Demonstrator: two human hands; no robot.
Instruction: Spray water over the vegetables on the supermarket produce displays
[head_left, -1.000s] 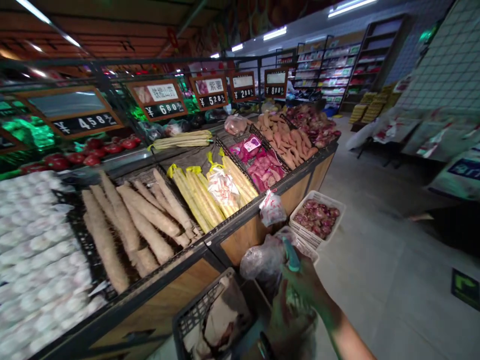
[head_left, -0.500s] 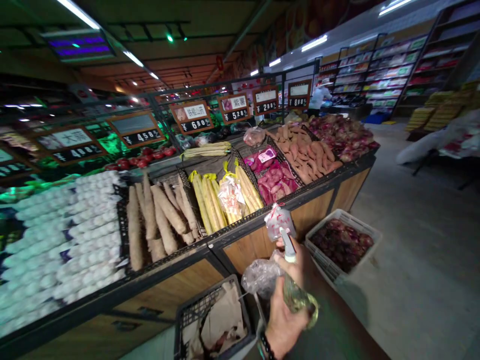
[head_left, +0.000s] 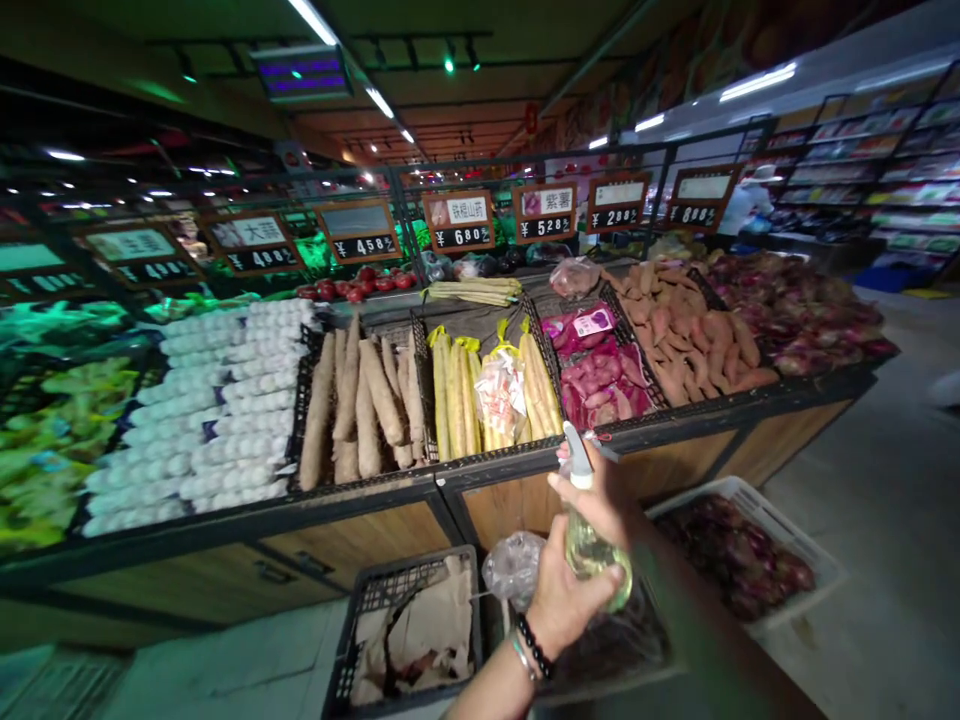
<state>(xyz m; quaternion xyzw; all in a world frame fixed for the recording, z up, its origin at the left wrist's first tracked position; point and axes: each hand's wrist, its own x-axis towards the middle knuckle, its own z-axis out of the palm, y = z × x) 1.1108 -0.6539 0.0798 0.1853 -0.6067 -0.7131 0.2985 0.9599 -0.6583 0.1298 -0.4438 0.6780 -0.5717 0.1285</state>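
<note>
Your left hand (head_left: 566, 590) has its fingers wrapped tight around the body of a clear spray bottle (head_left: 587, 530), held upright just in front of the produce stand's dark front rail (head_left: 660, 420). Your right hand (head_left: 600, 490) rests at the bottle's neck, fingers curled around the trigger. A black crate (head_left: 375, 620) sits on the floor below.
</note>
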